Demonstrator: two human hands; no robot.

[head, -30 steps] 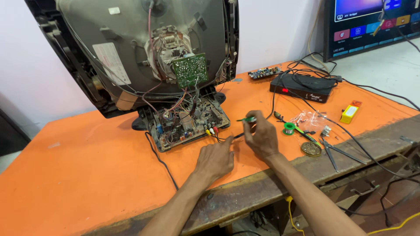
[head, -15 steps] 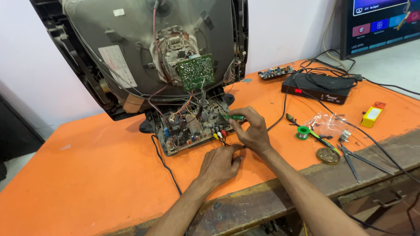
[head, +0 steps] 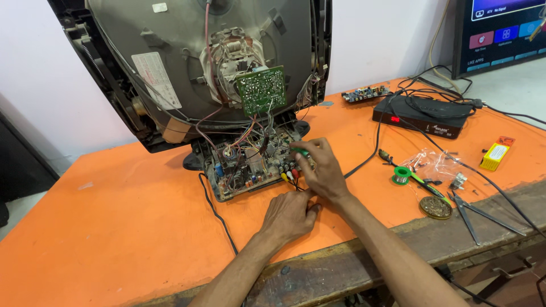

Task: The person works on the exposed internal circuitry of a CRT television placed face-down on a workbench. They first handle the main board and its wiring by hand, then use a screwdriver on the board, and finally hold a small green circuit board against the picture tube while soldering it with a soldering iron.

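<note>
Circuit board (head: 250, 165) (crowded, wire-tangled): right hand (head: 321, 170) fingers pinch a green tool (head: 301, 152); left hand (head: 290, 216) clenched.

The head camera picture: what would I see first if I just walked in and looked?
First you would see the big old television with its back off, standing at the rear of the orange table, a green circuit board sticking out of it. Just in front, the right hand holds a green-handled tool at the wiry main board, with the left hand resting on the table beside it.
</note>
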